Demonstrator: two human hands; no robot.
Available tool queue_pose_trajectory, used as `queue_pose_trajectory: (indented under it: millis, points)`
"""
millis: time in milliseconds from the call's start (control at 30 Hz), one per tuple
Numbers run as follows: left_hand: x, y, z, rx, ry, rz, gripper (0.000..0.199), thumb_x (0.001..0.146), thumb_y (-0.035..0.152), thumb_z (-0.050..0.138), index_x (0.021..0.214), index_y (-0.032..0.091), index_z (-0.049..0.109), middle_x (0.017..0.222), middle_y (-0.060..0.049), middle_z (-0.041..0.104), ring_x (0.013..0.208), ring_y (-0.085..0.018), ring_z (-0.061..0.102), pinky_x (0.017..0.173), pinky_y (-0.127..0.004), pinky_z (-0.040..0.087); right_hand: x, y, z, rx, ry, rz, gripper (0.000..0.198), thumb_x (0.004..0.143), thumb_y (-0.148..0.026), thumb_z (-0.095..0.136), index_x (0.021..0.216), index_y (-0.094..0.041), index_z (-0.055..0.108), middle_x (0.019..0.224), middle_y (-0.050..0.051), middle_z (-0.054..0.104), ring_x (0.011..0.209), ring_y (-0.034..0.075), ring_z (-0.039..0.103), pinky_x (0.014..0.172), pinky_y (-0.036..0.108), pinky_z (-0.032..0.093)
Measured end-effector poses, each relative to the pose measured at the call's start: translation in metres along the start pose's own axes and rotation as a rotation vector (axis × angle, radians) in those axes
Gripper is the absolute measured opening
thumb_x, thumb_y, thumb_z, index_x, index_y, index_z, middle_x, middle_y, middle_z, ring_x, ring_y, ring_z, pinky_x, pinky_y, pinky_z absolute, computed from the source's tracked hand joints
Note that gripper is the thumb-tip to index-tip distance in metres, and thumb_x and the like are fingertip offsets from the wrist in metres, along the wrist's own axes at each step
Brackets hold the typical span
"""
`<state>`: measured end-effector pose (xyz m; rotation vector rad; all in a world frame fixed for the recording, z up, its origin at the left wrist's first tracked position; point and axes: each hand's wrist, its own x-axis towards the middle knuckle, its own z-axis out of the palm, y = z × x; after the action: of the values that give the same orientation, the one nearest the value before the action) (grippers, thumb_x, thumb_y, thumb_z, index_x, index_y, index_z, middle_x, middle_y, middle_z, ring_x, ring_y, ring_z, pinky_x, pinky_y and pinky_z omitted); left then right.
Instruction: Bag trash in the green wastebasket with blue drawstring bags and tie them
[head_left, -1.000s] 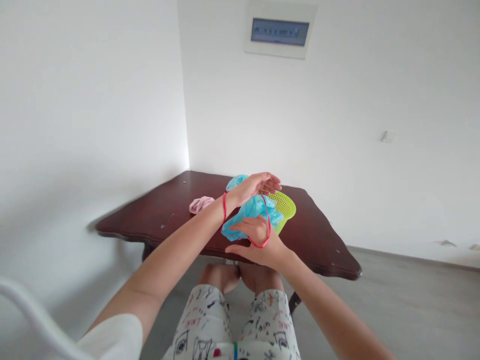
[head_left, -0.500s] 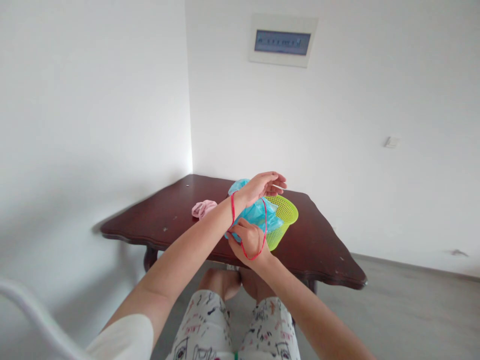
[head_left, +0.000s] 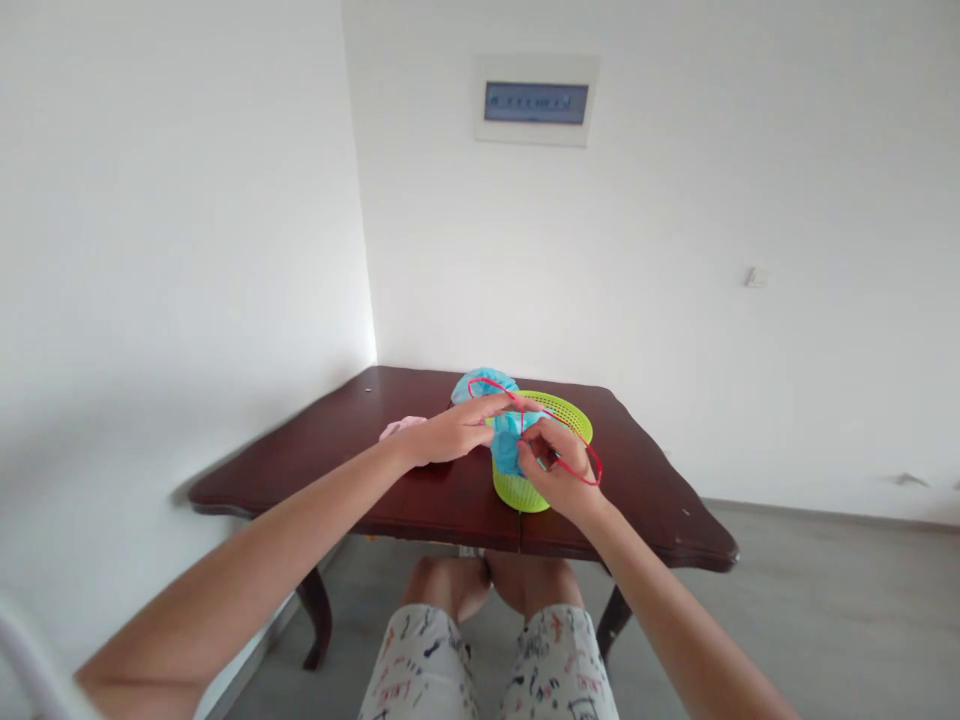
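Observation:
A thin red string loop (head_left: 592, 458) stretches between my two hands over the basket. My left hand (head_left: 457, 428) reaches in from the left, fingers stretched out and thumb apart, with part of the string passing by its fingertips. My right hand (head_left: 561, 462) is closed in a pinch on the string, and a loop hangs round the back of it. Just beneath the hands stands a lime-green perforated plastic basket (head_left: 525, 495), with thin blue plastic (head_left: 507, 450) over its near side. Crumpled pink fabric (head_left: 401, 427) lies behind my left hand, partly hidden.
Another blue plastic bundle (head_left: 480, 382) sits behind the hands, left of the basket. The dark reddish-brown table (head_left: 315, 450) has a scalloped edge and stands against the white walls. My knees (head_left: 480, 580) are at its near edge.
The red string has come off my left wrist to its fingers. My left hand has drawn back to the left and flattened; my right hand has moved right with the string.

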<state>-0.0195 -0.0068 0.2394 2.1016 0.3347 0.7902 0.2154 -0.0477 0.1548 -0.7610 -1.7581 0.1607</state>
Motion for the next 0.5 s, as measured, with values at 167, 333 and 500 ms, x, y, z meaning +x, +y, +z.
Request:
queue_pose_trajectory:
  millis: [167, 333, 500]
  points:
    - [-0.006, 0.015, 0.010, -0.076, 0.205, -0.033, 0.049, 0.112, 0.068, 0.076, 0.094, 0.023, 0.083, 0.107, -0.013, 0.086, 0.101, -0.029, 0.078, 0.096, -0.040, 0.065, 0.002, 0.001, 0.003, 0.008, -0.028, -0.010, 0.010, 0.097, -0.021, 0.074, 0.090, -0.025, 0.068, 0.073, -0.004, 0.059, 0.061, 0.014, 0.050, 0.059, 0.030, 0.039]
    - [-0.006, 0.004, 0.008, -0.260, 0.353, -0.120, 0.060, 0.108, 0.078, 0.078, 0.086, 0.024, 0.064, 0.096, -0.009, 0.083, 0.083, -0.023, 0.076, 0.068, -0.029, 0.056, 0.001, 0.000, -0.004, -0.051, -0.048, -0.042, 0.011, 0.094, -0.018, 0.075, 0.091, -0.026, 0.069, 0.075, -0.004, 0.062, 0.063, 0.015, 0.053, 0.062, 0.030, 0.041]
    - [-0.010, -0.010, 0.003, -0.334, 0.414, -0.130, 0.064, 0.101, 0.080, 0.085, 0.086, 0.022, 0.063, 0.089, -0.006, 0.079, 0.086, -0.023, 0.079, 0.078, -0.029, 0.062, -0.005, 0.003, -0.009, -0.145, -0.191, -0.114, 0.017, 0.089, -0.010, 0.071, 0.090, -0.025, 0.065, 0.081, -0.003, 0.066, 0.068, 0.015, 0.057, 0.069, 0.030, 0.043]
